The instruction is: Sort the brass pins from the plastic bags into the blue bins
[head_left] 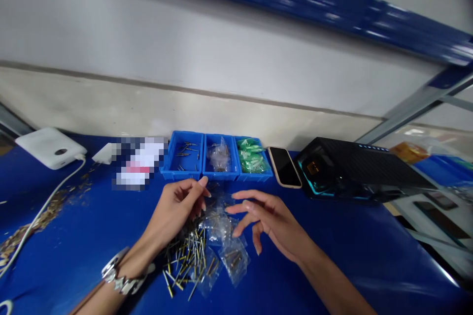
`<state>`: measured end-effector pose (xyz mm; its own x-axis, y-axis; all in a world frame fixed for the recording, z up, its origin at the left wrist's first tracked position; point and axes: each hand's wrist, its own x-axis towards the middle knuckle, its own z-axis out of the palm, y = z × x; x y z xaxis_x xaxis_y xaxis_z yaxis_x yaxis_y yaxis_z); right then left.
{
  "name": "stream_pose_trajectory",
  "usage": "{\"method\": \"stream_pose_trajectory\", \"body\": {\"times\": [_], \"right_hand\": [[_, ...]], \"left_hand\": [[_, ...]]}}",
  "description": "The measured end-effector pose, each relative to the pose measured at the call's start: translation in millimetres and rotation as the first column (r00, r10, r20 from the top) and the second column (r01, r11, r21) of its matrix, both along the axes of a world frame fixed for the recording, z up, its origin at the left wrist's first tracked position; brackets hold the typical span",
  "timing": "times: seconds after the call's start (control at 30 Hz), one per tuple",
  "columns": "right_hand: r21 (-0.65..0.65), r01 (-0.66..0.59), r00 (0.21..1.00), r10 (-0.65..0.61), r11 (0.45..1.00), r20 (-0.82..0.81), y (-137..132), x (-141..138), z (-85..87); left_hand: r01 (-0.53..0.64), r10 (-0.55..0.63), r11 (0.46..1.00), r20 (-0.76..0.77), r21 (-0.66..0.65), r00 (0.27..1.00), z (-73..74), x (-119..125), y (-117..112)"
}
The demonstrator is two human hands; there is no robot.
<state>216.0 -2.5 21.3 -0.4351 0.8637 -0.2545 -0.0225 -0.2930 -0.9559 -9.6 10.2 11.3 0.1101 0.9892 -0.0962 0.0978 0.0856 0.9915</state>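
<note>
My left hand (182, 202) is curled above a pile of thin metal pins (188, 258) with gold and silver parts. Its thumb lies close to the bent fingers, and whatever they may hold is hidden. To the right, my right hand (271, 219) has its fingers spread, with nothing visible in them. Beneath and between both hands lie small clear plastic bags (218, 224), overlapping one another. One clear bag (234, 258) nearer to me has several brownish metal pieces inside.
Behind the hands stand three joined blue bins: one with loose pins (188, 157), one with clear bags (219, 157), one with green-and-white packets (253, 157). A phone (284, 167) and a black device (354, 167) sit right. A white power bank (50, 147) with a cable (48, 206) lies left.
</note>
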Motion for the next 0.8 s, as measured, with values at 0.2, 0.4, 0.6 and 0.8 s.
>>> {"method": "stream_pose_trajectory", "body": {"times": [0.2,0.4,0.6,0.8], "right_hand": [[0.570,-0.249,0.712,-0.251,0.783,0.656,-0.9,3.0,-11.0],[0.653,-0.451,0.609,-0.325,0.608,0.724,8.5,-0.9,-22.3],[0.406,-0.014,0.934,-0.134,0.914,0.333,12.2,-1.8,-17.7],[-0.129,0.072,0.990,-0.086,0.989,-0.107,2.9,-9.7,-17.8]], "left_hand": [[0.051,-0.050,0.998,-0.033,0.037,0.998,-2.2,-0.3,-0.9],[0.093,-0.079,0.991,-0.142,0.093,0.987,-3.8,1.8,-4.9],[0.219,-0.027,0.869,-0.399,0.444,0.917,-6.2,-3.2,-5.6],[0.439,-0.083,0.652,-0.516,0.619,0.852,-9.5,-7.6,-8.0]]}}
